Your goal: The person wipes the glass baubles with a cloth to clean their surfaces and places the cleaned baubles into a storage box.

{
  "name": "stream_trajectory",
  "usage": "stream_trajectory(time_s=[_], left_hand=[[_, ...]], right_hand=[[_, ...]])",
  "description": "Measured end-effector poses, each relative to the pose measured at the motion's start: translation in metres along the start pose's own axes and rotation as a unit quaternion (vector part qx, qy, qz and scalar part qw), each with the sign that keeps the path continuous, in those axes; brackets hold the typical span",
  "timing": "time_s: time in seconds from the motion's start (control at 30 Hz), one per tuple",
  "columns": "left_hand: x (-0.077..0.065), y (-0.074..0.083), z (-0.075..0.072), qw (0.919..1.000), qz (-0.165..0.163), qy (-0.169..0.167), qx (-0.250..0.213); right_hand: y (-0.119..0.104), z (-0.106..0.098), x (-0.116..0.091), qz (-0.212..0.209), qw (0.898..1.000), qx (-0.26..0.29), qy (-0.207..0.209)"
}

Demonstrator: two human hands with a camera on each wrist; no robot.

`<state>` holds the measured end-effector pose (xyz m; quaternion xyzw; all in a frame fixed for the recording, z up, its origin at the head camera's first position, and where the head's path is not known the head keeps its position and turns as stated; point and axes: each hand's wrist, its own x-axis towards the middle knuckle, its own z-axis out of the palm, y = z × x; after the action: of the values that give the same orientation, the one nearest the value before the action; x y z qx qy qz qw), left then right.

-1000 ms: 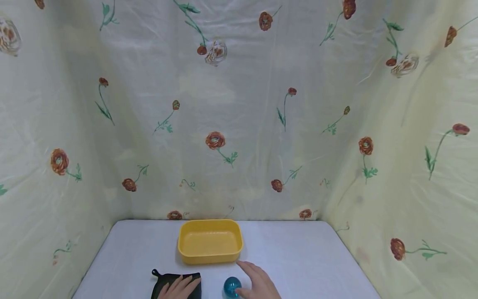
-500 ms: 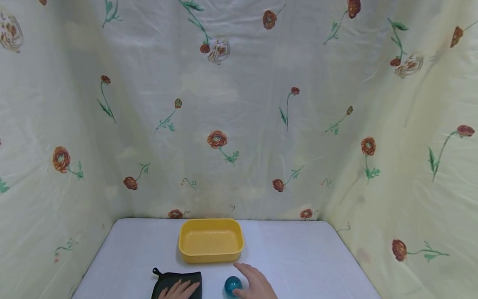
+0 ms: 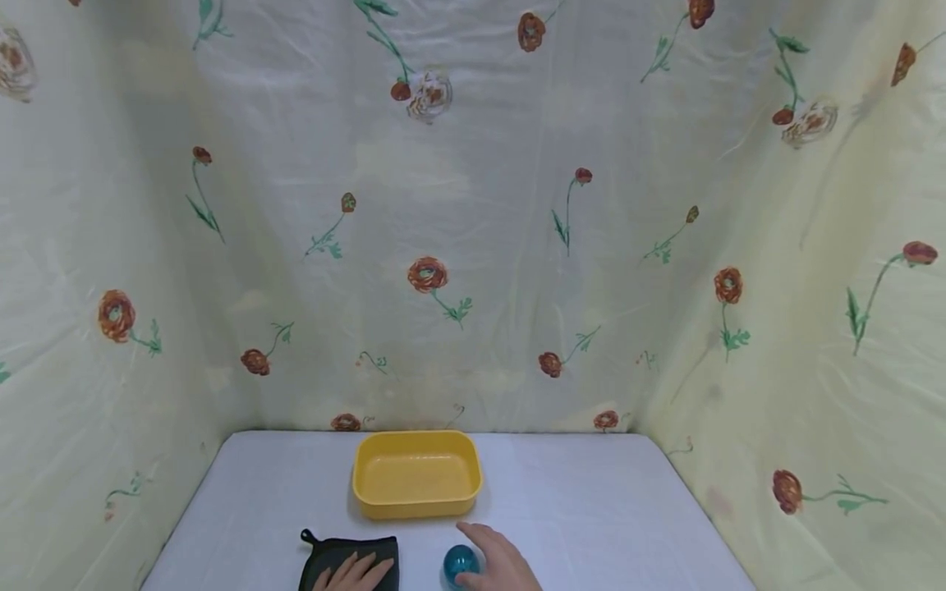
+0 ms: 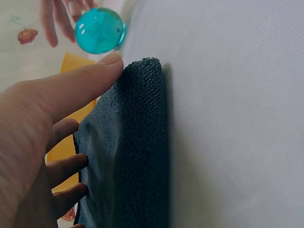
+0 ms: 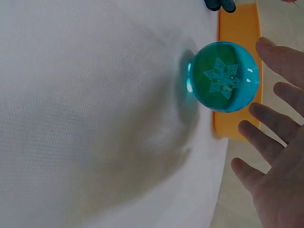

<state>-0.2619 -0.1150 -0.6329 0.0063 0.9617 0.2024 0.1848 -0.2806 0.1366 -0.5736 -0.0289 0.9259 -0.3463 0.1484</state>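
A dark, folded terry cloth (image 3: 332,552) with a hanging loop lies at the table's front, left of the middle. My left hand (image 3: 356,572) rests on it with the fingers spread; in the left wrist view the thumb (image 4: 90,80) lies near one corner of the cloth (image 4: 142,123). To the right is a clear blue ball (image 3: 460,562), marked with a snowflake in the right wrist view. My right hand (image 3: 502,562) is held just beside this ball (image 5: 223,77), fingers spread and curving past its far side. Whether the thumb touches the ball cannot be told.
Behind both hands stands a yellow rectangular tub (image 3: 417,510) with nothing seen in it. White covering lies over the table (image 3: 591,509). Flower-printed curtains (image 3: 488,312) hang along the back and both sides.
My right hand has drifted slightly left, closer over the ball. The left hand, cloth, ball and tub keep their places; the head view has shifted a little.
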Motion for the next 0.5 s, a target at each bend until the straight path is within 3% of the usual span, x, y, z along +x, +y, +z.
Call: stream_trajectory(time_s=[0.23,0.5], left_hand=[[-0.003,0.000,-0.003,0.9997,0.021,-0.001,0.011],[0.000,-0.004,0.007,0.9996,0.014,0.000,0.024]], right_hand=[[0.000,0.000,0.006,-0.008,1.000,-0.006,-0.010],[0.005,0.007,0.012,0.004,1.000,-0.002,-0.022]])
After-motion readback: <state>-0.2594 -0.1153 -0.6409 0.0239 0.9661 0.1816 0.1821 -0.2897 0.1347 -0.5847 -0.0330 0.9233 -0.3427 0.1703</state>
